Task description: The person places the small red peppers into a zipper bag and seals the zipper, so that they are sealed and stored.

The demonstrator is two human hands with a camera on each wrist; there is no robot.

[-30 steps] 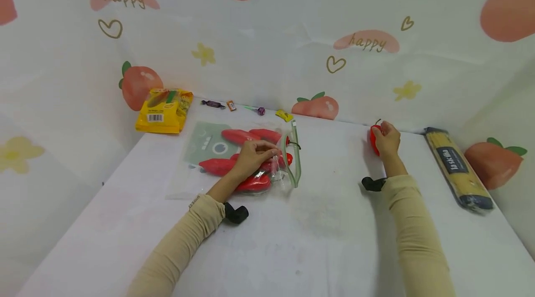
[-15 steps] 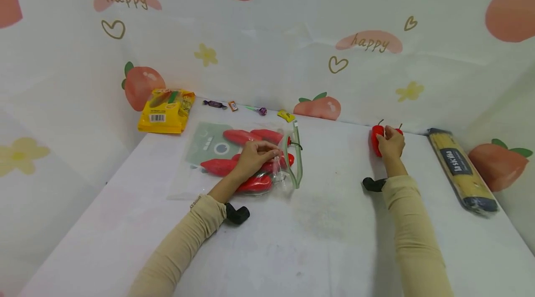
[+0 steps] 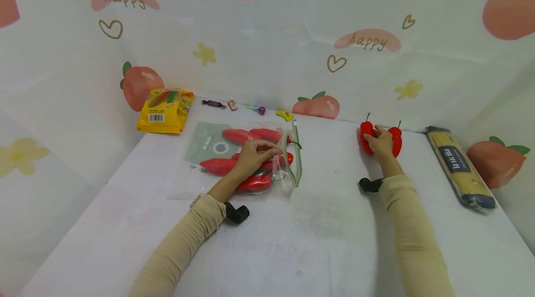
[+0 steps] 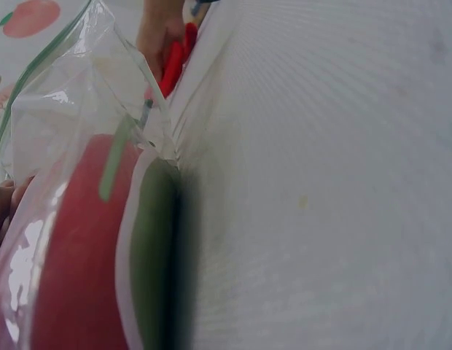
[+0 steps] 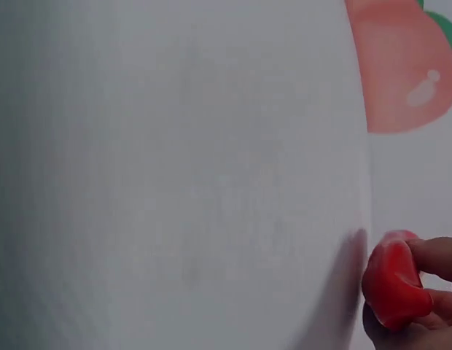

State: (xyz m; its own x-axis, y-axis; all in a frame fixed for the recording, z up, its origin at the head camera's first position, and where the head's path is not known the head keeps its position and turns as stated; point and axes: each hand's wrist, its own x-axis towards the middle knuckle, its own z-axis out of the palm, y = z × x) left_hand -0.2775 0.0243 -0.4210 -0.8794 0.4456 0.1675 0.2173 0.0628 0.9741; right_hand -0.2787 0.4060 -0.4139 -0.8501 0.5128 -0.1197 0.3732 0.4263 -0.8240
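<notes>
Left hand (image 3: pixel 252 156): your fingers pinch the clear bag (image 3: pixel 194 144) near its mouth; loosening may let it sag.
Right hand (image 3: pixel 381 142): your fingers curl around the red pepper (image 3: pixel 366 129); whether lifted, I cannot tell.
Other pepper (image 3: pixel 396 138): just beside this hand on the worktop (image 3: pixel 334 255); careless turning could knock it.

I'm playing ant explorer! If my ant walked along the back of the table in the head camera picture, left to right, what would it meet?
Yellow bag, purple candy, little orange-and-white candy, lollipop, yellow candy, first red pepper, second red pepper, la sicilia packet.
</notes>
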